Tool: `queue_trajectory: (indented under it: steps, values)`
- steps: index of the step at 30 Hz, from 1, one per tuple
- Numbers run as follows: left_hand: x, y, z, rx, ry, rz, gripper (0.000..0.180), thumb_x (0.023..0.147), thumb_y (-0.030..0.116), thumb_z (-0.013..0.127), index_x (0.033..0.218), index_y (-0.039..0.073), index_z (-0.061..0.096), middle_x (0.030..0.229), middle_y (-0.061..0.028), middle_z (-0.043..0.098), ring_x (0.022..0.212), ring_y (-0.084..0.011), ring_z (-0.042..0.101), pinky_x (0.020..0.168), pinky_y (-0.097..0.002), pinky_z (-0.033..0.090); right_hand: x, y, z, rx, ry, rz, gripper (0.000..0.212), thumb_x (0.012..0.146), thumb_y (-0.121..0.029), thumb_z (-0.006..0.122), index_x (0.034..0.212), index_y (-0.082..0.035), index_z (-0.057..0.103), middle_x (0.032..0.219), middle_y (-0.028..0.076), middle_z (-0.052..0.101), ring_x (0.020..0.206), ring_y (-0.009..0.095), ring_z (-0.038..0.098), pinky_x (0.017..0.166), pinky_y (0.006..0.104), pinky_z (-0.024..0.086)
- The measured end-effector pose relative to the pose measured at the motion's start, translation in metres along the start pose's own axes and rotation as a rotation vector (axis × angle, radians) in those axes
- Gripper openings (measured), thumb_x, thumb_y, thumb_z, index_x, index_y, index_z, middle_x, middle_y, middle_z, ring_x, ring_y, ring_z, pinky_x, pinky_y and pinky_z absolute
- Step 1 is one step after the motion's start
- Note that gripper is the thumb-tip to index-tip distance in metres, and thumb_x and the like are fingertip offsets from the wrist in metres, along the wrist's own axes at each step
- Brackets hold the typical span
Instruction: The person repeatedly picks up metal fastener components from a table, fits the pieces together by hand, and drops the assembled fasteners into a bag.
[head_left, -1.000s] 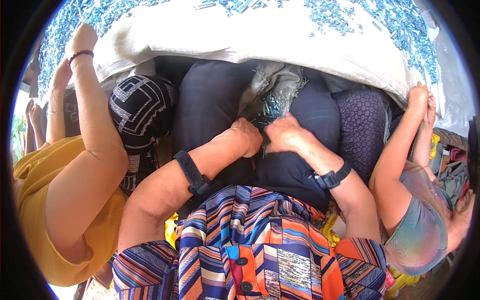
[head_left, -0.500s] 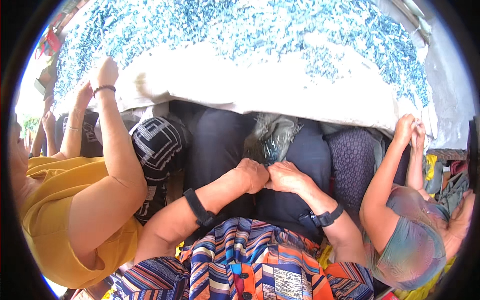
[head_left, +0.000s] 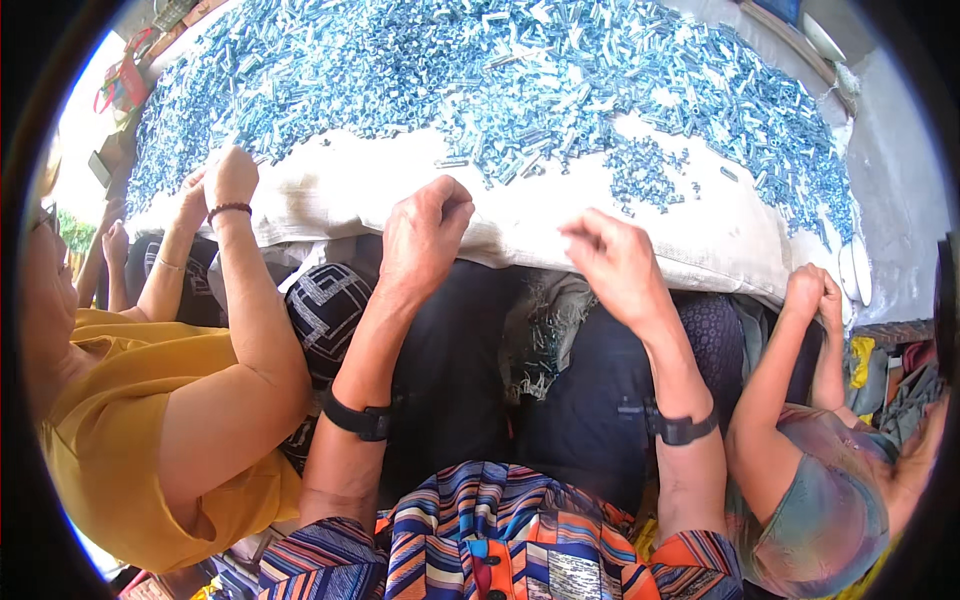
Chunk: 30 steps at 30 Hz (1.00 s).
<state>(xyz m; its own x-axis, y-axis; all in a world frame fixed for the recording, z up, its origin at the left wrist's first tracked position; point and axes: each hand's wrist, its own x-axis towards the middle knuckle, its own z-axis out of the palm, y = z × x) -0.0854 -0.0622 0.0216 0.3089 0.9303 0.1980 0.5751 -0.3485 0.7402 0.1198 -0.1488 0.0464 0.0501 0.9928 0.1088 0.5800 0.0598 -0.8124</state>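
Observation:
My left hand (head_left: pixel 428 230) is raised over the front edge of the white cloth (head_left: pixel 340 205). Its fingers are curled in toward the thumb, and whatever they may pinch is hidden. To its right, my right hand (head_left: pixel 618 265) hovers above the same edge, fingers loosely bent and apart, with nothing visible in them. Beyond both hands lies a wide heap of small, shiny blue pieces (head_left: pixel 400 75), some short and some like narrow tubes. Below, between my knees, hangs a frayed grey sack (head_left: pixel 560 315) with some dark shiny bits in it.
At the left, a person in a yellow top (head_left: pixel 180 440) holds both hands at the cloth's edge. Another person in a grey-green patterned top (head_left: pixel 815 490) works close by on the right. Colourful cloths (head_left: pixel 900 380) lie behind that person. A grey wall (head_left: pixel 885 170) stands at the far right.
My hands were together low over the sack; they have risen, separated and moved forward to the cloth edge. The view has shifted a little, and the blue heap looks sharper.

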Motion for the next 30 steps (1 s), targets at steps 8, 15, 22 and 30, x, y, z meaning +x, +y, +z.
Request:
queue_trajectory:
  steps: [8,15,22,30]
  values:
    - [0.016,-0.014,0.027,0.098,0.086,0.086,0.010,0.078,0.009,0.061,0.087,0.005,0.062,0.083,-0.0111,0.063,0.077,-0.0281,0.062,0.068,-0.0376,0.048,0.084,0.041,0.035,-0.459,0.264,-0.442,0.017,0.077,-0.002,0.057,0.094,-0.006,0.058,0.087,0.013,0.057,0.086,0.032,0.056,0.072,0.0419,0.047]
    - [0.043,-0.012,0.039,0.299,0.103,0.079,0.011,0.078,0.015,0.063,0.086,0.008,0.065,0.081,-0.0104,0.060,0.076,-0.0292,0.061,0.067,-0.0411,0.047,0.083,0.043,0.033,-0.444,0.282,-0.270,0.017,0.076,-0.005,0.061,0.092,-0.008,0.058,0.086,0.012,0.056,0.087,0.031,0.056,0.074,0.0421,0.047]
    - [0.057,-0.003,0.042,0.418,0.055,0.064,0.014,0.076,0.020,0.066,0.085,0.009,0.066,0.084,-0.0099,0.062,0.079,-0.0310,0.062,0.068,-0.0424,0.048,0.061,0.042,0.020,-0.136,0.344,-0.203,0.013,0.078,-0.002,0.061,0.091,-0.003,0.060,0.081,0.011,0.061,0.072,0.025,0.059,0.065,0.0352,0.047]
    - [0.066,-0.002,0.042,0.403,-0.017,-0.071,0.014,0.076,0.021,0.063,0.084,0.010,0.067,0.083,-0.0129,0.067,0.080,-0.0335,0.064,0.071,-0.0431,0.050,0.027,0.052,0.016,0.359,0.351,0.026,0.023,0.087,-0.002,0.056,0.110,-0.002,0.056,0.078,0.006,0.061,0.067,0.010,0.057,0.061,0.0251,0.047]
